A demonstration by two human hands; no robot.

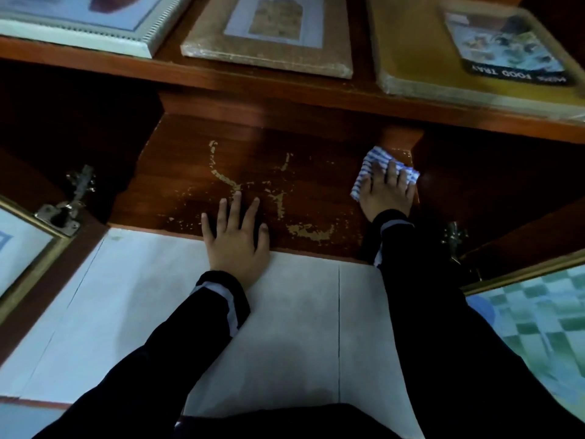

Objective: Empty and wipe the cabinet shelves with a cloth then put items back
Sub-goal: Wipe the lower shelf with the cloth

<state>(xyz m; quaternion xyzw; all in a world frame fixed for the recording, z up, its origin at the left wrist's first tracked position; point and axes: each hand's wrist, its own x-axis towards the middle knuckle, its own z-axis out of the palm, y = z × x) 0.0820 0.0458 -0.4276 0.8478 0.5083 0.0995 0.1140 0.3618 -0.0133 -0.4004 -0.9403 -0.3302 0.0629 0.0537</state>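
Down on the bottom shelf (253, 160), at its back right corner, your right hand (386, 194) lies flat on the striped cloth (376, 160), fingers spread and pressing it to the wood, not curled round it. Your left hand (235, 236) rests palm-down on the shelf's front edge, fingers straight and apart, holding nothing.

This shelf is bare of items, so its emptying looks done and the wiping is under way. The pale flaking patches across the middle look more like worn finish than dirt. The upper shelf (285, 87) carries a white frame (79, 30), a brown frame (269, 42) and a wrapped tray (421, 52). It is either not yet emptied or already refilled; you cannot tell which. Nothing waiting to go back on the bottom shelf is in sight.

On the tray's label (519, 74), upside down to you, "FOOD TRAY" reads clearly, but the word before it is too blurred.
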